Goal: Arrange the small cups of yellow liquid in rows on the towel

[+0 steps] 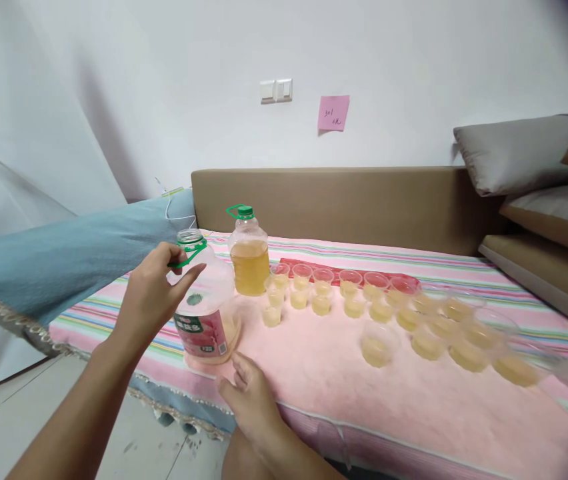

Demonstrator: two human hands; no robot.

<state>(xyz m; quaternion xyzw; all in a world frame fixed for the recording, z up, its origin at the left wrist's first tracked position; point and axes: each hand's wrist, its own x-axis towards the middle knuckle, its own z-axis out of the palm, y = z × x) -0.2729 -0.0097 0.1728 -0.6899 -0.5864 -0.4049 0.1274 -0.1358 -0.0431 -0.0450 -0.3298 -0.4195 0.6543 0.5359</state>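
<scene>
The left hand (157, 285) has its grip round the green handle (195, 253) of a bottle (217, 283) with blurry label words. The right hand's (257, 400) grip is apart. The pink sticky note (333, 114) says "301".

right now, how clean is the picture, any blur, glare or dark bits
head view: rightmost clear plastic cups of yellow liquid smeared and stretched; smooth white wall softly shadowed at left; upper and lower right corners dark; no strong glare
</scene>
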